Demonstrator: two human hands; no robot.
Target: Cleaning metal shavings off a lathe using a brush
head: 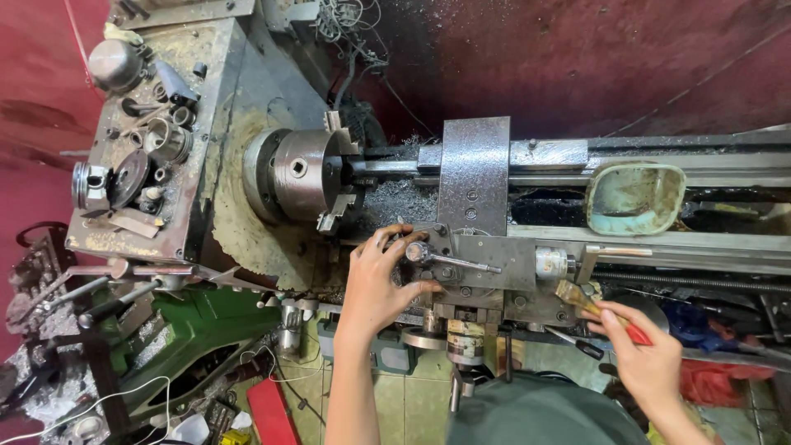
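Observation:
I look down on a worn metal lathe. My left hand (381, 278) rests on the tool post (437, 262) of the carriage, fingers curled around the base of its steel clamping lever (451, 260). My right hand (643, 350) grips a paintbrush (587, 303) with a red handle, its yellowish bristles pointing up-left toward the carriage's right side. The three-jaw chuck (303, 175) sits left of my left hand, with nothing clamped in it that I can see. The grey cross slide (473, 169) runs away from me across the bed.
The headstock top (144, 132) carries loose gears, rings and tools. A dirty green-rimmed tray (635, 198) lies on the bed ways at right. Levers (115, 284) stick out at left. Metal chips lie under the chuck. Tiled floor and a red object (270, 410) are below.

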